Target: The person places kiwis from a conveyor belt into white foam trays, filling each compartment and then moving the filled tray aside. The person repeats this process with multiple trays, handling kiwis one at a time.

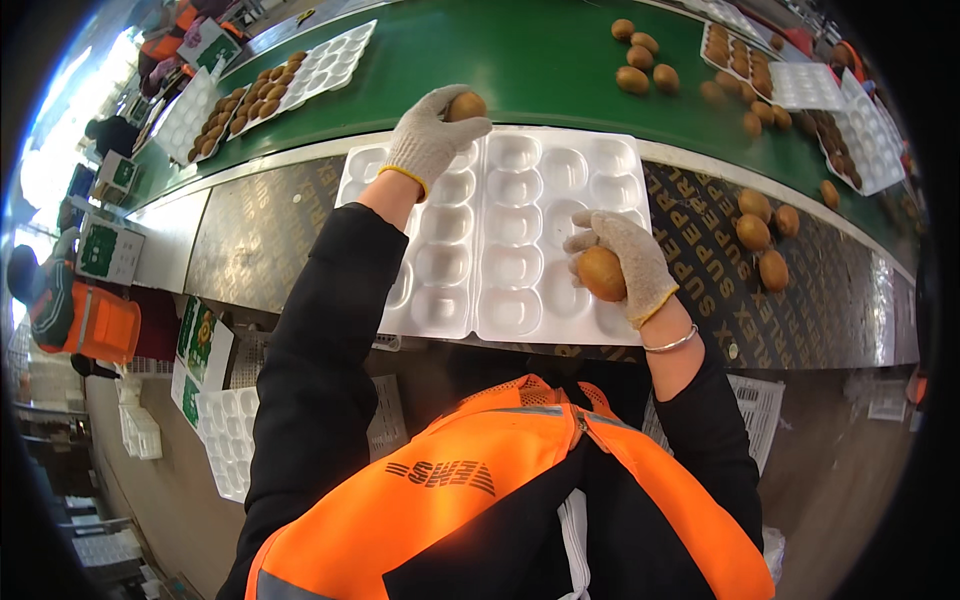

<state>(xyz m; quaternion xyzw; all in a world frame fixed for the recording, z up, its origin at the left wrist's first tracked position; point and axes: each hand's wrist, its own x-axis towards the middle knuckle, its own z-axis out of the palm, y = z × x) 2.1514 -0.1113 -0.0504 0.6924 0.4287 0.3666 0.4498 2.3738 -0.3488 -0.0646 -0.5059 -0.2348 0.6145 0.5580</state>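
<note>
White moulded plastic trays [477,247] with rounded hollows lie on the board in front of me, beside the green conveyor belt. My left hand [435,135], in a pale knitted glove with a yellow cuff, holds a kiwifruit [467,107] over the far edge of the tray, close to the belt. In the same kind of glove, my right hand [626,262] grips a larger-looking kiwifruit [601,274] above the tray's right part. Several loose kiwifruit [753,232] rest on the printed board to the right. The visible hollows hold no fruit; some are hidden by my hands.
The green belt [510,64] carries loose kiwifruit [633,79], a partly filled tray [322,71] at the left and more trays [739,60] at the right. Co-workers in orange vests, one a person [101,319] at the left, stand near printed cartons [110,250].
</note>
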